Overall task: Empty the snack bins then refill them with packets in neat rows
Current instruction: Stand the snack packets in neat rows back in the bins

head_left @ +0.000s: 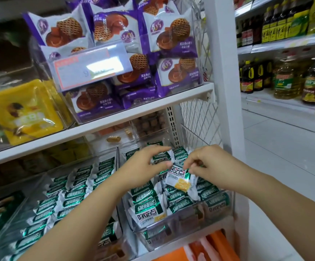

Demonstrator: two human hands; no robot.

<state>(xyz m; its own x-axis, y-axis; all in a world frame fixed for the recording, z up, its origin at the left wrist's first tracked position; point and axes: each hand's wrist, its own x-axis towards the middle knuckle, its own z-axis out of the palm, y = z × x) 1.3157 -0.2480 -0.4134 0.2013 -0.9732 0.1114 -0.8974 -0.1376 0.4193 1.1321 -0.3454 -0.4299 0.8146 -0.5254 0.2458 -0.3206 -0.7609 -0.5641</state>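
Grocery shop, price label (88, 69), stocked shelves (277, 44), oil bottles (284, 78)

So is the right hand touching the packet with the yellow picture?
Touching. Head view shows the right hand pinching the packet by its top edge.

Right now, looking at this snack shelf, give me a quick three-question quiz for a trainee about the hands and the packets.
1. True or false: the right hand pinches a green-and-white packet over the clear bin.
2. The waffle biscuit packets higher up are mostly: A purple, B red, C black.
3. Short answer: what does the left hand pinch?
Key: 1 true; 2 A; 3 a second packet of the same kind.
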